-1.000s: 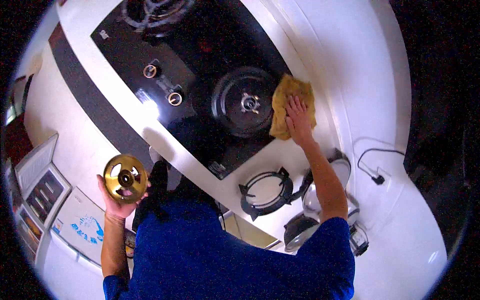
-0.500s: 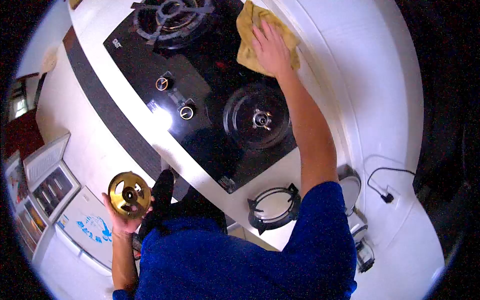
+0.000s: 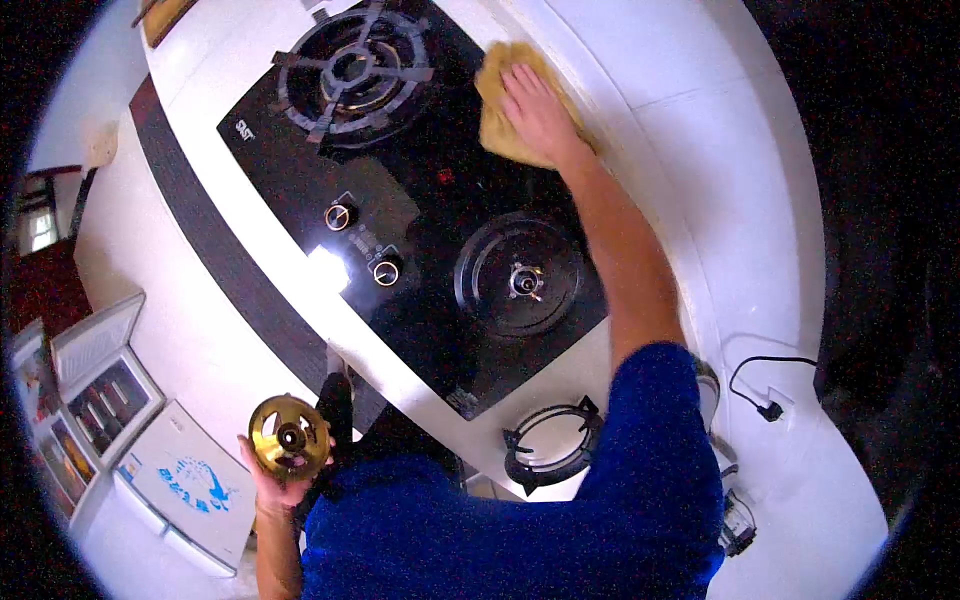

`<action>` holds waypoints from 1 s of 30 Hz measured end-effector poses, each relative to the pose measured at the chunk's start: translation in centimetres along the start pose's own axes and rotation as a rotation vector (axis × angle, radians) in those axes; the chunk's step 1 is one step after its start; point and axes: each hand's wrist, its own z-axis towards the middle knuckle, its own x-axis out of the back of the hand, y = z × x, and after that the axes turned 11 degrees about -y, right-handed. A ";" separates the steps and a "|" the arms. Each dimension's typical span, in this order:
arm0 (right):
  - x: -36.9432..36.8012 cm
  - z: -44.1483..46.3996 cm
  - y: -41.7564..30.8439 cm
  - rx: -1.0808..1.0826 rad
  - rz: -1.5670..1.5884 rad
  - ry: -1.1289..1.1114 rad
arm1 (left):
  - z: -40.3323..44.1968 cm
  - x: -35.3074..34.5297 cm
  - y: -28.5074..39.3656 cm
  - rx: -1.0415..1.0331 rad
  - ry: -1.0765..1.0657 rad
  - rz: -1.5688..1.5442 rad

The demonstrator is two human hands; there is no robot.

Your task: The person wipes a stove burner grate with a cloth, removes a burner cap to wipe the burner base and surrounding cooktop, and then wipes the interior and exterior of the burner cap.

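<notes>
One burner [image 3: 525, 283] stood bare, a loose grate [image 3: 568, 472] lying on the counter [image 3: 490, 437] by the stove's near edge; the far grate [image 3: 353, 67] was still on, so only one burner looked stripped. The person's left hand [image 3: 284, 490] gripped a brass disc [image 3: 290, 438] by its rim, off the counter's front edge. The right hand [image 3: 540, 112] lay flat, fingers unclenched, on a yellow cloth [image 3: 505, 132] at the back edge of the stove [image 3: 420, 335]. Its black glass shone; a black plug [image 3: 769, 411] sat beyond the counter's back edge.
</notes>
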 end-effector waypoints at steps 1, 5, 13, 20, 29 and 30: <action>-0.7 1.1 -0.1 -0.013 0.004 0.009 | -0.2 -0.3 -0.1 -0.012 0.057 -0.002; -0.5 -4.8 -1.3 -0.267 0.130 0.005 | 0.9 0.2 0.5 0.085 0.009 -0.072; 0.8 -22.9 -0.9 -0.404 -0.146 -0.299 | 3.6 -0.3 0.6 0.098 -0.079 -0.175; 0.3 -6.7 -0.8 -0.323 0.163 -0.019 | 1.7 -1.2 1.2 0.061 0.028 -0.088; 1.4 -20.9 -2.7 -0.514 -0.005 -0.237 | 2.2 -0.1 2.0 0.072 -0.039 -0.113; 1.7 -17.3 -3.0 -0.597 -0.036 -0.308 | 2.3 0.4 1.9 0.078 -0.026 -0.151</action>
